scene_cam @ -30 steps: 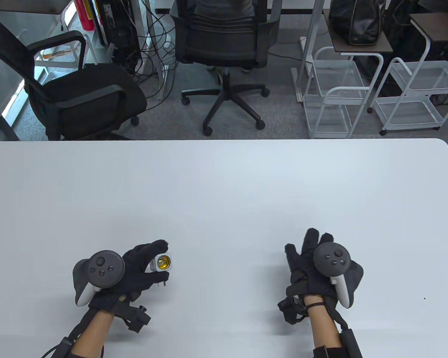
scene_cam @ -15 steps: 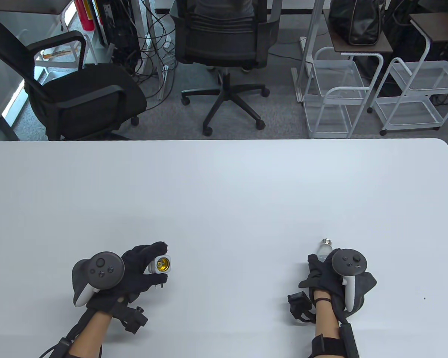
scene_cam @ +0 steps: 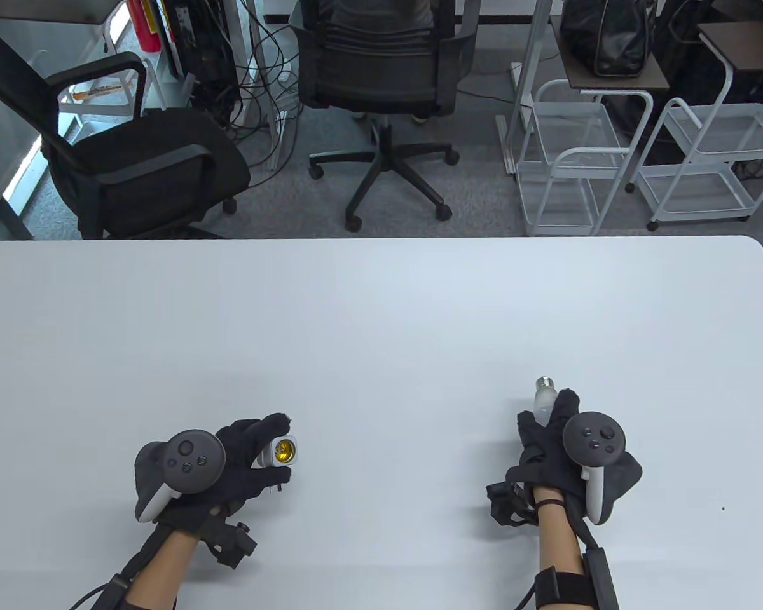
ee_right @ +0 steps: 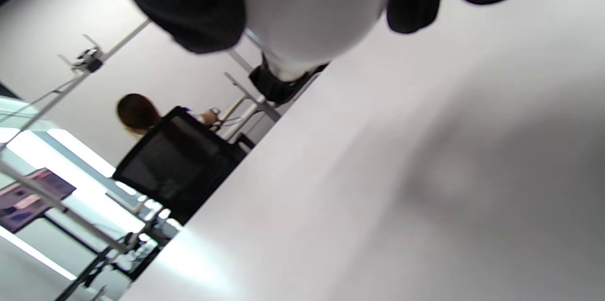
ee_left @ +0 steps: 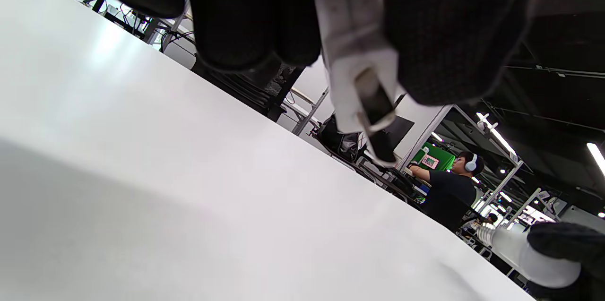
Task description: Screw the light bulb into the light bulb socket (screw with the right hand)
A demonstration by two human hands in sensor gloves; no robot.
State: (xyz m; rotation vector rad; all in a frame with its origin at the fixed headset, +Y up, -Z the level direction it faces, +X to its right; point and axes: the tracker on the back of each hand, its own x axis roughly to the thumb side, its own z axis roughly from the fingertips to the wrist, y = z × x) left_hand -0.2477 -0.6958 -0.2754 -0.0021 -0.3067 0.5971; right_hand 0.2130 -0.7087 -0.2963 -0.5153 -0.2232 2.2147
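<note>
We are looking down at a white worktop (scene_cam: 381, 318) with a rounded far right corner. Beyond it, on grey carpet, two black office chairs are standing: one with armrests (scene_cam: 133, 152) at the left, and a mesh-backed one (scene_cam: 381, 70) on a five-star wheeled base near the middle. Cables (scene_cam: 264, 82) are trailing over the floor between them. At the right, two white wire trolleys (scene_cam: 569, 165) (scene_cam: 706, 159) are standing side by side, with a black bag (scene_cam: 604, 32) sitting on a dark side table behind the nearer one. At the far left we are seeing something red (scene_cam: 143, 22), perhaps a fire extinguisher.
</note>
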